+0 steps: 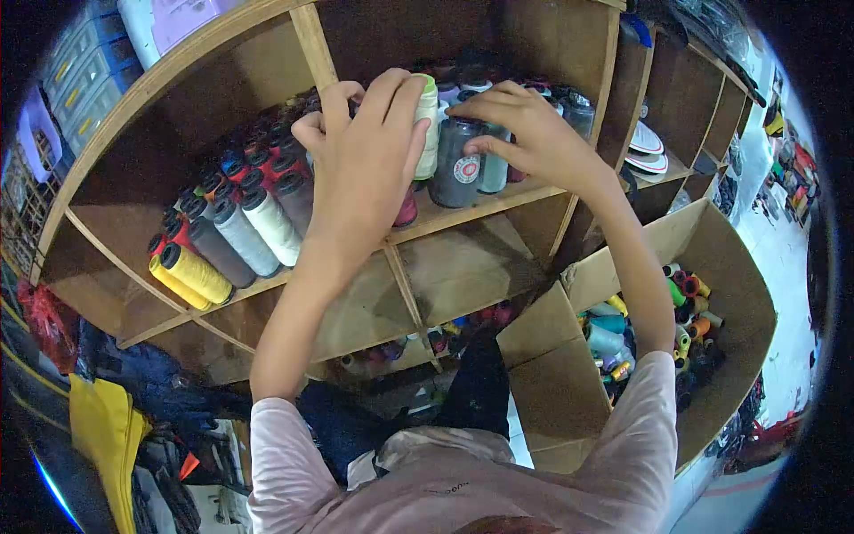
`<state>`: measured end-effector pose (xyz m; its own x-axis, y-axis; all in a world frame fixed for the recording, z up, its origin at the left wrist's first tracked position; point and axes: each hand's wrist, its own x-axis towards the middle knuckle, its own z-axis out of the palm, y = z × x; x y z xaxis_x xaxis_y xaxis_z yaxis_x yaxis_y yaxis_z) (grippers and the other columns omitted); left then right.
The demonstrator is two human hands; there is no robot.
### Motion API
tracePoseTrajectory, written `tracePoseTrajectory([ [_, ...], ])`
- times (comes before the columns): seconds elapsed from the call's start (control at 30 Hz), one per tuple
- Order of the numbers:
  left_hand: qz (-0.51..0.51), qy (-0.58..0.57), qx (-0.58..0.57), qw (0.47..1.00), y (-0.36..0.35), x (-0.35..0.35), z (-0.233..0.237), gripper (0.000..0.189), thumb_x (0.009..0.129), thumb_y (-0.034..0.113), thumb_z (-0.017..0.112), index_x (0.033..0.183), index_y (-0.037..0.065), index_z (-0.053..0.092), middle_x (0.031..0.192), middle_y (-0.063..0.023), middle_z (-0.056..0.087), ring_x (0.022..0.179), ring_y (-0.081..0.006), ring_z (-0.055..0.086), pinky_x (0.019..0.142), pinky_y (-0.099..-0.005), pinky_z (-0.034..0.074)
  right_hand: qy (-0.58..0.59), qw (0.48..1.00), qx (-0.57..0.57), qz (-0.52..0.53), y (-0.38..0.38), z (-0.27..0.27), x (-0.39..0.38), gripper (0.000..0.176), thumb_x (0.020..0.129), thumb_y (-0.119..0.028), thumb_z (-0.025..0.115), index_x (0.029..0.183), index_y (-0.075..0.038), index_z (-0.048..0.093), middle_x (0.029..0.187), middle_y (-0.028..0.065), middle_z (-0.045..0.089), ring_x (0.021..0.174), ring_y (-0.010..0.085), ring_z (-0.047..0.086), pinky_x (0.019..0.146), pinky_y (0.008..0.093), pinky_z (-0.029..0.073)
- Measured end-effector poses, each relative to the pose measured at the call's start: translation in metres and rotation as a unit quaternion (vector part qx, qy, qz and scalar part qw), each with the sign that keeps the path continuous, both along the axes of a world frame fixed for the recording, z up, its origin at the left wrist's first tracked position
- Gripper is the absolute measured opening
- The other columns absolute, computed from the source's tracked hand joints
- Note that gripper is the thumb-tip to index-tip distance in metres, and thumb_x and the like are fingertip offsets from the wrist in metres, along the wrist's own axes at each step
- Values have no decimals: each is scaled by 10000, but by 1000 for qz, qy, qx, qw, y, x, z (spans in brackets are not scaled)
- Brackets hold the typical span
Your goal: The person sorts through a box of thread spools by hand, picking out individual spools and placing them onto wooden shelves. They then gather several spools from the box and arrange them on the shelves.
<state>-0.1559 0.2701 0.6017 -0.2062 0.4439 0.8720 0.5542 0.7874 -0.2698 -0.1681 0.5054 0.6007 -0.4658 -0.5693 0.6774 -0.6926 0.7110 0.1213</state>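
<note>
My left hand (366, 147) reaches up to the shelf, its fingers curled around a pale yellow-green thread spool (428, 133) that stands upright. Part of that spool is hidden behind my fingers and thumb. Beside it, my right hand (525, 132) has its fingers over the top of a dark grey thread spool (455, 169) with a round red-and-white label, the thumb against its side. A grey-green spool (493, 169) is just right of the dark one. Below my left hand a magenta spool (406, 212) shows in part.
Rows of spools, including a white one (271, 227) and a yellow one (196, 274), fill the wooden shelf (498, 210) to the left. A cardboard box (551, 356) of loose spools stands at my right. Shelf dividers (313, 44) rise between compartments.
</note>
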Motion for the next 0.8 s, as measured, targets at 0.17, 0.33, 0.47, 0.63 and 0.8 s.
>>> tracePoseTrajectory([
  [0.17, 9, 20, -7, 1000, 1, -6, 2, 390, 877, 254, 662, 1239, 121, 603, 1255, 8, 568, 1096, -228, 476, 867, -429, 307, 6, 1000, -10, -2, -1, -4, -1, 426, 847, -313, 697, 1187, -60, 661, 1129, 121, 667, 1088, 324, 559, 960, 429, 432],
  [0.33, 4, 40, -15, 999, 8, -11, -4, 376, 875, 261, 671, 1215, 124, 589, 1246, -15, 562, 1015, -145, 555, 822, -400, 291, 32, 999, -14, 2, -4, -12, -3, 403, 894, -268, 650, 1239, -62, 615, 1147, 122, 624, 1071, 323, 548, 953, 424, 415],
  [0.47, -13, 48, -11, 999, 10, -14, -8, 374, 873, 266, 678, 1204, 124, 578, 1246, -23, 560, 940, -133, 587, 812, -390, 285, 53, 998, -15, -7, -5, -21, -4, 418, 921, -331, 613, 1259, -86, 593, 1203, 104, 605, 1117, 306, 554, 958, 455, 406],
  [0.63, -6, 71, 12, 997, 15, -18, -11, 374, 869, 270, 688, 1194, 128, 568, 1243, -13, 558, 861, -122, 608, 804, -383, 285, 159, 986, -33, -30, -10, -39, -14, 447, 891, -360, 634, 1242, -85, 601, 1148, 92, 615, 1081, 278, 556, 955, 441, 397],
  [0.8, 1, 68, 18, 997, 16, -20, -11, 358, 875, 275, 686, 1179, 124, 569, 1238, -10, 559, 757, -118, 619, 794, -372, 288, 227, 970, -74, -39, -16, -49, -24, 460, 825, -381, 678, 1178, -91, 634, 1077, 71, 627, 1034, 259, 553, 932, 443, 391],
])
